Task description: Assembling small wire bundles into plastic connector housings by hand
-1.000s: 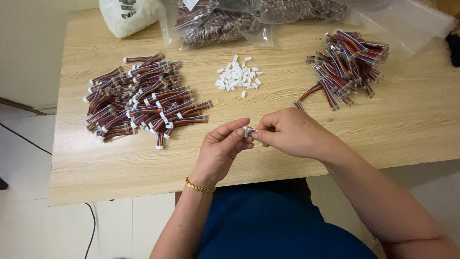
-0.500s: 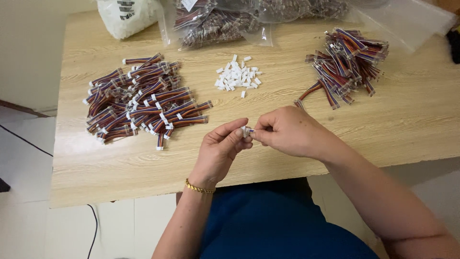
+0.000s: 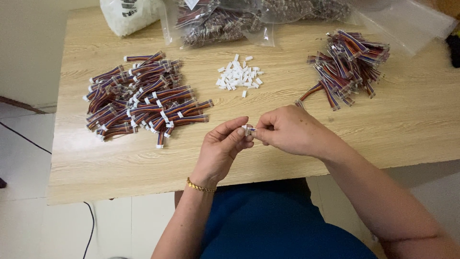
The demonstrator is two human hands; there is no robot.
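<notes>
My left hand [image 3: 221,148] and my right hand [image 3: 290,130] meet above the front of the wooden table [image 3: 407,129]. Between their fingertips they pinch a small white connector [image 3: 248,129] on the end of a short wire piece, whose wires are hidden inside my right hand. A large pile of multicoloured wire pieces with white connectors [image 3: 139,98] lies to the left. A small heap of loose white connectors [image 3: 238,76] sits in the middle. A second pile of wire pieces [image 3: 347,67] lies at the right, without white ends.
Clear plastic bags of more wire pieces [image 3: 215,21] and a white bag [image 3: 127,14] lie along the far edge. An empty clear bag [image 3: 407,21] sits at the far right. A gold bracelet [image 3: 200,187] is on my left wrist. Tiled floor with a black cable [image 3: 28,141] shows at left.
</notes>
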